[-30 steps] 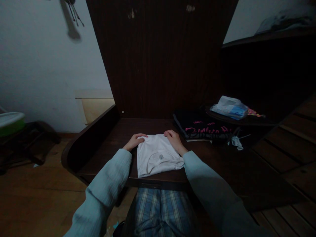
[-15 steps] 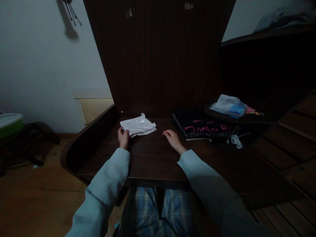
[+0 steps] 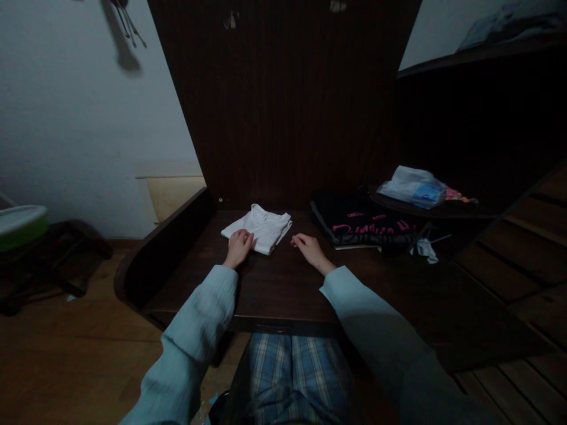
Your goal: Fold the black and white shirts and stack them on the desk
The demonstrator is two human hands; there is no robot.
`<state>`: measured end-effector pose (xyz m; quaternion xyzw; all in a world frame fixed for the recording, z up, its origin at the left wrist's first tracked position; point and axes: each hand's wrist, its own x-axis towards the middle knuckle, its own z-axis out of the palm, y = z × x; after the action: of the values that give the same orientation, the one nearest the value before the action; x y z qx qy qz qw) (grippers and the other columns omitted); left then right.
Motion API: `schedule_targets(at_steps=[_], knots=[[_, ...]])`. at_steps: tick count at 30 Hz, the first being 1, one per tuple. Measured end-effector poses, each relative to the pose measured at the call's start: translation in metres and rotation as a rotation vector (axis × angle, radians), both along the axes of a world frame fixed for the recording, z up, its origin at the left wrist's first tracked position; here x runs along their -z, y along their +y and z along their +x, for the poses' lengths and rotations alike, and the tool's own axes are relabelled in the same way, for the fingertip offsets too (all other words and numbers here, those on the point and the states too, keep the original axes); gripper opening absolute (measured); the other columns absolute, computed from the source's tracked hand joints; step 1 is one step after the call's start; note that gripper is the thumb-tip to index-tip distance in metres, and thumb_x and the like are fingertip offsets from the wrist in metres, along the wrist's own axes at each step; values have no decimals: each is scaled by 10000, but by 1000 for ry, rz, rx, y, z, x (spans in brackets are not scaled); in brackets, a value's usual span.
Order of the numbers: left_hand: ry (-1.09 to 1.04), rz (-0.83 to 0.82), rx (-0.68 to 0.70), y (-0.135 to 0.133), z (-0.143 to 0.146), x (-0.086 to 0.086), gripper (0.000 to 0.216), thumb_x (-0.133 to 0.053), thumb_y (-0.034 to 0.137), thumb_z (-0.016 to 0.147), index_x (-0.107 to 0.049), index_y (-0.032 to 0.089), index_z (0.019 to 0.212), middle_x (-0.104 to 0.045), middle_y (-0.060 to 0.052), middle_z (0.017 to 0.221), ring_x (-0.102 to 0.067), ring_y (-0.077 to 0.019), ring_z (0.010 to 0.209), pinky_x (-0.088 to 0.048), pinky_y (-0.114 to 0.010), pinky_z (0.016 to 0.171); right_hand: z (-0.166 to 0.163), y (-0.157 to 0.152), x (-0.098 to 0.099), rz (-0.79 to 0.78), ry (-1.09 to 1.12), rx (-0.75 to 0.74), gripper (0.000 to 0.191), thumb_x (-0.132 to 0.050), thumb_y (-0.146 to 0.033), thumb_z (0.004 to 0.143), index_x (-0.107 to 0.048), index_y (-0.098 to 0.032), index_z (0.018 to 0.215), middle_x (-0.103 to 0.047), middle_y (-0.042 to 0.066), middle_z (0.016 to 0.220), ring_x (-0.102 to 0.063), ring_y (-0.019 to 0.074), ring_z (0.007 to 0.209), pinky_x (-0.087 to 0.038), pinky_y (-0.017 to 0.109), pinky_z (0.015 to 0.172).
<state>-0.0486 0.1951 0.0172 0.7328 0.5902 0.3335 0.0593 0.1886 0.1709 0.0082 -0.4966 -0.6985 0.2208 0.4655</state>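
A folded white T-shirt lies on the dark wooden desk, with its neckline toward the back panel. My left hand rests on the shirt's near left edge, fingers loosely bent over the cloth and not gripping it. Just right of the shirt, apart from it, my right hand hovers at or touches the desk. Its fingers are curled together, and nothing shows in them.
Folded dark clothes with pink lettering lie to the right. Above them, a small shelf holds a plastic packet. A crumpled white scrap is nearby. The desk's raised side borders the left.
The white T-shirt has shifted right and turned, so more of its neckline shows. My left hand has moved right with it, onto the cloth. My right hand has barely moved.
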Motion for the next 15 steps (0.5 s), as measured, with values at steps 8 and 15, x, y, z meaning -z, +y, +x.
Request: schedule_targets(at_steps=[8,15], knots=[[-99,-65,-213,-13,1,-11,431,-273,434,870,-636,203,839,-652,-70,751,-603,-216,783,-410,-293,693,0,-3,-3,77,-46,9,267,-406,-335,817,-565,-195,654,-618,23,678,-570,154,678,-418,269,662],[-192,-27,-480,-7,-10,-13,348,-435,263,789,-497,96,1088,-566,-191,1081,-536,-273,1017,-396,-346,823,-5,-7,-2,-38,-9,-70,161,-578,-345,691,-537,-191,712,-574,-12,612,-529,128,579,-410,245,571]])
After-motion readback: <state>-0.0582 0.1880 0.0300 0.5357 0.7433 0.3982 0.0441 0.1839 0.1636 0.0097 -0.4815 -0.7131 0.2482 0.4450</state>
